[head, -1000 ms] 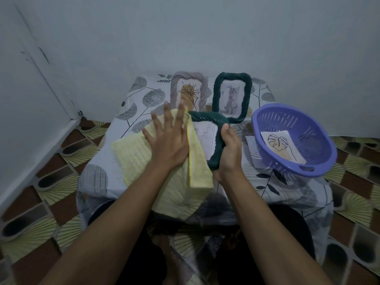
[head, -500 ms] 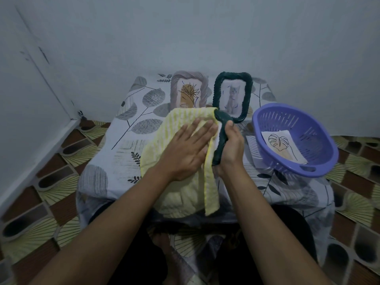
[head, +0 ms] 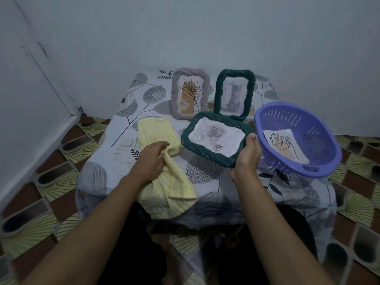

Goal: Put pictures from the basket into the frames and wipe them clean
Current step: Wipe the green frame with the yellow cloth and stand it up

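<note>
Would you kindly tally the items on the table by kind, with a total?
Picture frames: 3 (grey frame, standing green frame, held green frame)
Purple basket: 1
Yellow cloth: 1
Loose picture in basket: 1
Total: 6

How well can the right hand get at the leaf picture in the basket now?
Probably not yet: the right hand grips the green rose frame. The basket beside it is open-topped and the leaf picture lies uncovered, so a freed hand should reach.

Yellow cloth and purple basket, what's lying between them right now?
In the head view, the dark green frame holding the rose picture is between the yellow cloth and the purple basket, gripped at its right end by the right hand.
</note>
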A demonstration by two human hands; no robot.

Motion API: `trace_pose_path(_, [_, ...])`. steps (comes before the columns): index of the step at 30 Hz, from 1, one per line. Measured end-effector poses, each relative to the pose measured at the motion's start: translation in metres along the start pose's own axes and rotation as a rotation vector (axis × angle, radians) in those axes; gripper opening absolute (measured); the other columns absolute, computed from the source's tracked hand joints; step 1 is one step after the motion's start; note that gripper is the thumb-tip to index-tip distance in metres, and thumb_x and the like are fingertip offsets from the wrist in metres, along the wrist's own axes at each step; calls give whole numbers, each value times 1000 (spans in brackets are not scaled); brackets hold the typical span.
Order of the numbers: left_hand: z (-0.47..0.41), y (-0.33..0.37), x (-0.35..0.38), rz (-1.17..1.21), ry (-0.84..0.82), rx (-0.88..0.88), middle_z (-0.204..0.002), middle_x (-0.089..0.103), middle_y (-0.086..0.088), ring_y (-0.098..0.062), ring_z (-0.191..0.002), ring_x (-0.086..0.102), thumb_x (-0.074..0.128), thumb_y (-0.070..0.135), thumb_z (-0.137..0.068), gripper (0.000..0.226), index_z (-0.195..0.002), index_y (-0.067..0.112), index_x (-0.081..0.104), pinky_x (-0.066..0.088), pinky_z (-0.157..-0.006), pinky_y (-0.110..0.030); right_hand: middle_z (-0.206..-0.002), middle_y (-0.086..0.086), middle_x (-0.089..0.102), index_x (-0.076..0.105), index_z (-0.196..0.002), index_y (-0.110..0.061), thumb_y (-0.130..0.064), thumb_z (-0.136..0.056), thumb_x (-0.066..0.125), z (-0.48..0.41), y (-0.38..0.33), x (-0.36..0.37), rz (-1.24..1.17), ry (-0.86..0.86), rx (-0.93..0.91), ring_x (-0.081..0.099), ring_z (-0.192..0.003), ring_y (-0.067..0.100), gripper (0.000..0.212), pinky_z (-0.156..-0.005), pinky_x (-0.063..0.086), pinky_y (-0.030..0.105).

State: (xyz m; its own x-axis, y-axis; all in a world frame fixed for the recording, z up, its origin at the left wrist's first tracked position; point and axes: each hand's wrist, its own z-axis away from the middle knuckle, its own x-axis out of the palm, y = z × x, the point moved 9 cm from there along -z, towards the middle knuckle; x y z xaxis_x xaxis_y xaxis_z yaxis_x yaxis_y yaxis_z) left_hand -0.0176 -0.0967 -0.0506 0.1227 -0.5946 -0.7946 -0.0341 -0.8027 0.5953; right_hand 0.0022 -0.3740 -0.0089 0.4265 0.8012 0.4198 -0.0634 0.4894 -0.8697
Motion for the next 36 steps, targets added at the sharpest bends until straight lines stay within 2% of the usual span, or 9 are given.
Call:
trace_pose_path(2, [6,6,-8,79,82,18,-126,63,-13,-30,-118,58,49,5,-96,36,-132,10,54,39,-85,-24,-121,5,67,61,-123,-16,-36,-105,45,1,-2,-6,6,28,4,63,-113,25,31,-100,52,47])
trace_pose_path(4, [10,7,-9,140,50,7,-130,61,-9,-24,-119,56,45,22,-103,36,-138,17,49,34,-85,-22,-110,1,68,61,-111,-19,-29,-107,42,0,0,-8,9,32,13,65,-106,23,23,-93,55,41])
trace_pose_path(9, [17,-1,14,-117,-358,51,-160,25,10,-16,-150,11,56,92,-56,121,-155,41,9,2,-121,-55,-103,-1,69,61,-115,-12,-28,-107,42,-3,6,-7,22,29,19,68,-94,17,26,-83,58,34])
trace_pose_path(12, [21,-4,13,-228,-417,102,-160,24,12,-16,-151,7,51,100,-42,134,-155,32,25,9,-122,-50,-106,5,70,60,-122,-6,-29,-107,41,0,8,-2,24,24,16,69,-101,25,32,-88,58,42])
trace_pose_path(15, [14,-3,-8,-18,-265,61,-119,61,7,-13,-118,53,62,87,-53,90,-117,23,63,43,-98,-34,-112,9,71,60,-120,-6,-29,-107,41,1,13,4,30,6,16,68,-105,29,33,-94,56,49])
trace_pose_path(19, [6,-20,-36,-23,-3,-61,-83,64,-5,-28,-86,62,77,35,-78,31,-86,8,63,43,-68,-35,-113,8,70,62,-120,-8,-29,-107,41,4,18,10,27,-8,19,68,-105,26,32,-92,56,44])
trace_pose_path(25, [18,-40,-93,-42,572,-369,-131,44,-21,-44,-104,55,60,7,-90,38,-126,3,46,45,-81,-48,-127,7,66,62,-125,-15,-38,-104,45,1,31,16,37,-16,23,63,-116,26,35,-101,51,51])
trace_pose_path(30, [5,-46,-78,-302,351,-448,-143,45,-18,-38,-132,39,54,30,-91,56,-141,9,40,29,-106,-53,-103,-3,70,64,-110,-19,-30,-107,41,6,31,23,46,-52,38,68,-98,18,25,-87,57,37])
trace_pose_path(36, [3,-44,-36,-435,123,-283,-152,39,-14,-35,-141,28,48,36,-96,55,-143,8,43,18,-118,-54,-114,7,72,65,-119,-14,-31,-107,41,11,35,28,69,-77,41,69,-106,27,31,-95,55,51])
